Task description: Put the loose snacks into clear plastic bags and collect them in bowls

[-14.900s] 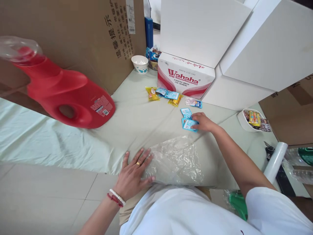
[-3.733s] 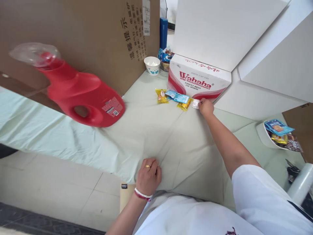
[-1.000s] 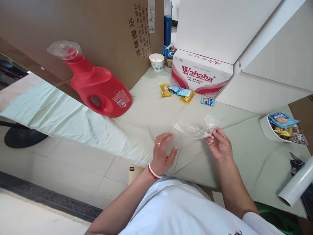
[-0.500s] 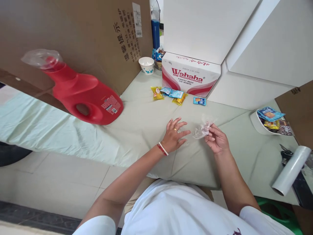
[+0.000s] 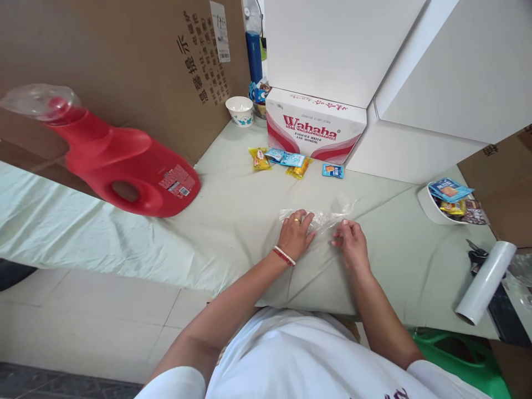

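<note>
Your left hand (image 5: 295,235) lies open on the clear plastic (image 5: 324,220); whether your curled right hand (image 5: 353,244) pinches it, I cannot tell

left hand (image 5: 294,237) touches clear plastic (image 5: 322,220)

The box (image 5: 313,130) reads "Wahaha®" in large red letters above "PURIFIED WATER FOR DRINKING" in small dark capitals, with red Chinese characters along its top, while the brown carton (image 5: 124,61) bears "温馨提示" in black, turned sideways, beside smaller Chinese lines.
</note>
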Action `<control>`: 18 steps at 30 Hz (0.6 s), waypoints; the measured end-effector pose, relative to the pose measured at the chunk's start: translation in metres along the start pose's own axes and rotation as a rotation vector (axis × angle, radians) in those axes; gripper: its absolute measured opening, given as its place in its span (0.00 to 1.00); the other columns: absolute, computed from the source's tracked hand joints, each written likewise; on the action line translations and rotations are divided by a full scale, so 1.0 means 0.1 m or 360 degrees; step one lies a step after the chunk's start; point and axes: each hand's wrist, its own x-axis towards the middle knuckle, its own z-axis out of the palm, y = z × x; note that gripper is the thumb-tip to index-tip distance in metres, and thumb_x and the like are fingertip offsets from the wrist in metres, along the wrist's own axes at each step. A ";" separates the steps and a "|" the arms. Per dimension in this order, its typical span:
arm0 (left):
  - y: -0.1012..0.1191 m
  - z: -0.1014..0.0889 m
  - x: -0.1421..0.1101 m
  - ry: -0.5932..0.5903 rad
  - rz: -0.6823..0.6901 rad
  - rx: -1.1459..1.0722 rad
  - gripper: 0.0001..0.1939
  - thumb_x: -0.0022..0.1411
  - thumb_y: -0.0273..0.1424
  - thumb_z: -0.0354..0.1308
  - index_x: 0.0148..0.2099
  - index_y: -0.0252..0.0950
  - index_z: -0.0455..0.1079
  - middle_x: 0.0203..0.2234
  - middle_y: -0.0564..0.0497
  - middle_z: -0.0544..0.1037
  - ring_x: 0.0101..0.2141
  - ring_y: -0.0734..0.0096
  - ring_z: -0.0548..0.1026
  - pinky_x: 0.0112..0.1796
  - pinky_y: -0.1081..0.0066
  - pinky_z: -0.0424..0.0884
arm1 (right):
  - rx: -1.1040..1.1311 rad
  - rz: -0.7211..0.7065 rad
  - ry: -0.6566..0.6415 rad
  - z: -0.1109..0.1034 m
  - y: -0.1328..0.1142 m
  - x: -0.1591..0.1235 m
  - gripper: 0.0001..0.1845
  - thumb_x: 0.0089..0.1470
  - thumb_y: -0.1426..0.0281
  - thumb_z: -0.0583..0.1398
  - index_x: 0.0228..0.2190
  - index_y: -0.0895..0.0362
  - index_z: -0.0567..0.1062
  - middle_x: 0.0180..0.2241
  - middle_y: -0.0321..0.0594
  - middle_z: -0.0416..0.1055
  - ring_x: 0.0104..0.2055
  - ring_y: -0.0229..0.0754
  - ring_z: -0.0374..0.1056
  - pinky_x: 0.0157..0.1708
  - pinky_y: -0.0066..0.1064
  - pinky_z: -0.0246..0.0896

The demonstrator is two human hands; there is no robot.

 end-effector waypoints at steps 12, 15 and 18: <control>0.08 -0.15 0.04 -0.0161 -0.0252 0.0076 0.11 0.73 0.34 0.52 0.42 0.38 0.75 0.41 0.44 0.76 0.45 0.60 0.74 0.42 0.65 0.71 | -0.0087 0.0148 -0.0388 0.12 0.05 0.05 0.25 0.45 0.49 0.70 0.33 0.56 0.75 0.33 0.38 0.76 0.21 0.30 0.55 0.16 0.25 0.44; 0.12 -0.14 -0.01 -0.0119 -0.0231 0.0094 0.09 0.72 0.34 0.54 0.40 0.38 0.73 0.40 0.44 0.76 0.44 0.59 0.74 0.37 0.65 0.69 | 0.0010 0.0208 -0.0489 0.21 0.01 -0.01 0.28 0.44 0.47 0.71 0.37 0.55 0.75 0.33 0.36 0.75 0.21 0.31 0.57 0.15 0.25 0.44; 0.14 -0.15 -0.03 -0.0029 -0.0201 0.0000 0.09 0.71 0.33 0.55 0.36 0.39 0.71 0.39 0.44 0.76 0.44 0.58 0.73 0.36 0.65 0.68 | -0.0018 0.0181 -0.0476 0.27 0.01 -0.01 0.25 0.39 0.52 0.74 0.32 0.55 0.75 0.21 0.29 0.65 0.19 0.30 0.53 0.15 0.24 0.42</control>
